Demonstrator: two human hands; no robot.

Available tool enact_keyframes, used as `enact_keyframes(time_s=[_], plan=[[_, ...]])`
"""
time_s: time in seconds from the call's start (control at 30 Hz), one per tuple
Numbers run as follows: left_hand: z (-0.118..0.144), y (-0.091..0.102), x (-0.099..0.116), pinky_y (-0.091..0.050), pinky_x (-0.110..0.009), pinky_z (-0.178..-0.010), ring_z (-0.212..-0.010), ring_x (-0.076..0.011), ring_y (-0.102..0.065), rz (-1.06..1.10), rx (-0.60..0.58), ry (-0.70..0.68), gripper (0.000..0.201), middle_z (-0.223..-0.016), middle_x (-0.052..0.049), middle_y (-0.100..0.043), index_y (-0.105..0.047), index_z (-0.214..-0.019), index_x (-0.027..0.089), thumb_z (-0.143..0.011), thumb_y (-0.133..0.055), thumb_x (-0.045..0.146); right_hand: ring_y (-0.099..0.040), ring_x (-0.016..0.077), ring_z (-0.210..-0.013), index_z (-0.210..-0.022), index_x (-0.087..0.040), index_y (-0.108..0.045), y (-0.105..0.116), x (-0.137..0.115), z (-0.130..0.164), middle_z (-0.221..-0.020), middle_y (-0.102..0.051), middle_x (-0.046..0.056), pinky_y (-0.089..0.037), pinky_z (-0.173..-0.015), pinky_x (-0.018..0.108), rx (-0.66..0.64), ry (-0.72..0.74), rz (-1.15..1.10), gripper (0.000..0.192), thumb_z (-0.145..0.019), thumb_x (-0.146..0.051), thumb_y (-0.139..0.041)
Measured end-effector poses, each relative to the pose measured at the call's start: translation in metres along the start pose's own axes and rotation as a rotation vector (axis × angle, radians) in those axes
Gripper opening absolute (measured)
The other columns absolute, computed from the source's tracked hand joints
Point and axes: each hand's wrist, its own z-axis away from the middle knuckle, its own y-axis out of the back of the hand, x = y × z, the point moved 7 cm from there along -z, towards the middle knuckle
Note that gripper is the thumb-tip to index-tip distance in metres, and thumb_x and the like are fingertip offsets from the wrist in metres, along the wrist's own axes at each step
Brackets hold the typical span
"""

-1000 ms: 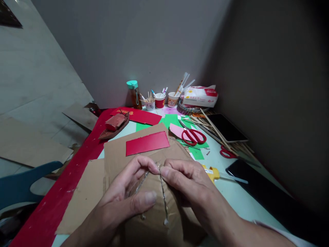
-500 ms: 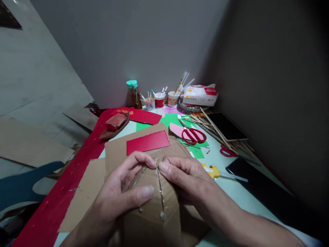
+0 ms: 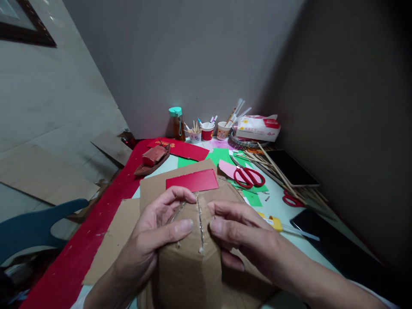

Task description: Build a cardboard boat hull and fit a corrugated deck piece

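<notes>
Between my hands is a folded brown cardboard piece [image 3: 188, 270], its panels meeting in a peak at the far end. Two glossy seams of what looks like glue run down it, each ending in a whitish blob. My left hand [image 3: 157, 227] grips the left side, thumb on the near face and index fingertip at the peak. My right hand [image 3: 244, 227] holds the right edge, thumb and index finger beside the right seam, the other fingers partly hidden beneath. Just beyond the peak, a red card strip [image 3: 193, 180] lies on a flat cardboard sheet [image 3: 149, 189].
Red-handled scissors [image 3: 247, 177] lie on pink and green paper. A yellow glue gun [image 3: 273, 222] with a clear stick and a black phone-like slab [image 3: 322, 231] are at right. Behind stand a bottle [image 3: 177, 124], paper cups [image 3: 207, 132] and a tissue pack [image 3: 257, 128]. A small brown boat [image 3: 154, 159] sits left.
My right thumb and index finger have moved off the seam near the peak, down and right to the cardboard's right edge. The cardboard is tilted so its near face shows more. The view has shifted slightly.
</notes>
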Motion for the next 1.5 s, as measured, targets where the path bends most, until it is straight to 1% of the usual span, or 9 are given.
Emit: enact_keyframes(time_s=[0.2, 0.3, 0.4, 0.53, 0.83, 0.97, 1.27, 1.33, 1.5], plan=[[0.000, -0.008, 0.005, -0.040, -0.022, -0.063, -0.072, -0.0120, -0.056, -0.060, -0.090, -0.024, 0.026, -0.087, 0.001, -0.062, -0.062, -0.102, 0.027, -0.079, -0.074, 0.031, -0.032, 0.0043, -0.050, -0.078, -0.017, -0.053, -0.002, 0.003, -0.004, -0.064, -0.042, -0.007, -0.026, -0.045, 0.017, -0.028, -0.016, -0.003, 0.028, -0.089, -0.037, -0.069], [0.000, -0.009, 0.008, -0.039, -0.022, -0.065, -0.070, -0.0104, -0.051, -0.128, -0.117, -0.027, 0.028, -0.089, 0.002, -0.060, -0.061, -0.100, 0.026, -0.077, -0.075, 0.035, -0.031, 0.0040, -0.050, -0.074, -0.018, -0.052, -0.005, 0.000, -0.001, -0.063, -0.040, -0.008, -0.025, -0.044, 0.017, -0.010, -0.051, -0.004, 0.032, -0.085, -0.038, -0.074], [0.001, -0.008, 0.008, -0.040, -0.025, -0.076, -0.083, -0.0153, -0.054, -0.222, -0.129, -0.027, 0.028, -0.096, 0.001, -0.059, -0.061, -0.101, 0.028, -0.079, -0.074, 0.037, -0.029, 0.0045, -0.051, -0.071, -0.018, -0.049, -0.009, -0.003, 0.003, -0.062, -0.038, -0.009, -0.023, -0.045, 0.018, 0.011, -0.091, 0.017, 0.038, -0.082, -0.044, -0.076], [0.001, -0.005, 0.011, -0.039, -0.030, -0.085, -0.101, -0.0235, -0.054, -0.303, -0.079, -0.051, 0.026, -0.097, -0.001, -0.059, -0.062, -0.100, 0.028, -0.079, -0.074, 0.038, -0.032, 0.0066, -0.055, -0.071, -0.019, -0.049, -0.009, -0.005, 0.005, -0.063, -0.039, -0.007, -0.023, -0.048, 0.020, 0.060, -0.107, 0.112, 0.042, -0.081, -0.051, -0.074], [0.002, -0.006, 0.010, -0.038, -0.032, -0.094, -0.106, -0.0243, -0.054, -0.332, -0.051, -0.054, 0.025, -0.099, -0.001, -0.059, -0.062, -0.102, 0.029, -0.080, -0.073, 0.036, -0.032, 0.0092, -0.056, -0.066, -0.020, -0.048, -0.004, -0.011, 0.007, -0.061, -0.036, -0.005, -0.022, -0.047, 0.022, 0.168, -0.046, 0.370, 0.047, -0.081, -0.060, -0.066], [0.000, -0.008, 0.013, -0.039, -0.032, -0.092, -0.104, -0.0247, -0.053, -0.357, -0.098, -0.074, 0.024, -0.098, -0.001, -0.058, -0.062, -0.099, 0.028, -0.079, -0.073, 0.038, -0.032, 0.0095, -0.056, -0.066, -0.020, -0.048, -0.002, -0.011, 0.006, -0.062, -0.037, -0.004, -0.021, -0.048, 0.023, 0.192, -0.046, 0.418, 0.043, -0.082, -0.057, -0.063], [0.001, -0.008, 0.015, -0.039, -0.031, -0.091, -0.102, -0.0236, -0.053, -0.364, -0.066, -0.081, 0.023, -0.096, 0.000, -0.057, -0.063, -0.098, 0.029, -0.079, -0.073, 0.037, -0.035, 0.0122, -0.061, -0.065, -0.020, -0.048, -0.001, -0.013, 0.007, -0.063, -0.040, -0.002, -0.022, -0.051, 0.025, 0.220, -0.054, 0.478, 0.040, -0.081, -0.055, -0.061], [0.001, -0.010, 0.014, -0.039, -0.032, -0.090, -0.101, -0.0239, -0.053, -0.363, -0.084, -0.078, 0.024, -0.096, -0.001, -0.057, -0.063, -0.096, 0.028, -0.078, -0.074, 0.039, -0.034, 0.0118, -0.060, -0.065, -0.021, -0.048, -0.001, -0.012, 0.007, -0.062, -0.039, -0.003, -0.021, -0.050, 0.024, 0.220, -0.047, 0.459, 0.042, -0.081, -0.057, -0.063], [0.000, -0.008, 0.017, -0.040, -0.033, -0.091, -0.103, -0.0259, -0.054, -0.354, -0.035, -0.097, 0.025, -0.097, -0.002, -0.058, -0.065, -0.098, 0.028, -0.077, -0.074, 0.036, -0.033, 0.0103, -0.057, -0.065, -0.020, -0.048, -0.003, -0.011, 0.007, -0.062, -0.038, -0.004, -0.021, -0.048, 0.024, 0.193, -0.046, 0.383, 0.042, -0.081, -0.056, -0.066]])
